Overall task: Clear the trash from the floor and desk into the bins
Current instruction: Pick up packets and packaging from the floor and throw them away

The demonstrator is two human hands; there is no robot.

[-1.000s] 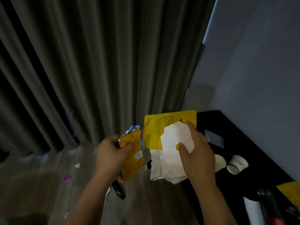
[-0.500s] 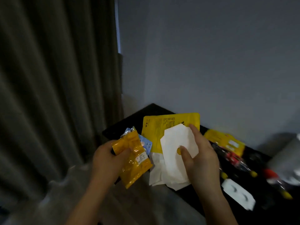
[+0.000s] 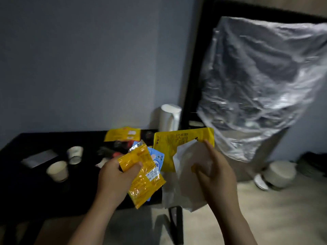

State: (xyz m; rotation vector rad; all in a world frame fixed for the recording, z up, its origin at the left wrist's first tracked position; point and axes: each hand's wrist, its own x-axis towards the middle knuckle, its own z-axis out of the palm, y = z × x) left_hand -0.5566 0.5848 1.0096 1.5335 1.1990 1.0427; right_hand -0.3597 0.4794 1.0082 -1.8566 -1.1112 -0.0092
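Observation:
My left hand [image 3: 115, 179] grips a crinkled orange-yellow snack wrapper [image 3: 143, 177], with a blue-and-silver wrapper [image 3: 157, 159] tucked behind it. My right hand [image 3: 215, 175] holds a stack of white paper scraps [image 3: 184, 167] against a large flat yellow packet [image 3: 177, 140]. Both hands hover over the right end of a black desk [image 3: 26, 191]. On the desk lie two paper cups [image 3: 57, 170] [image 3: 75, 153], another yellow packet [image 3: 123, 134], a grey slip [image 3: 39, 157] and dark red-and-black wrappers [image 3: 115, 150].
A white kettle [image 3: 169, 117] stands at the desk's back right corner. A large crumpled clear plastic sheet [image 3: 265, 85] hangs at the upper right. Pale round containers [image 3: 277, 174] sit on the floor at right. The desk's black leg [image 3: 175, 225] stands below my hands.
The view has swung right, from the curtain to the desk, kettle and plastic sheet. Both hands keep the same hold on their wrappers and papers.

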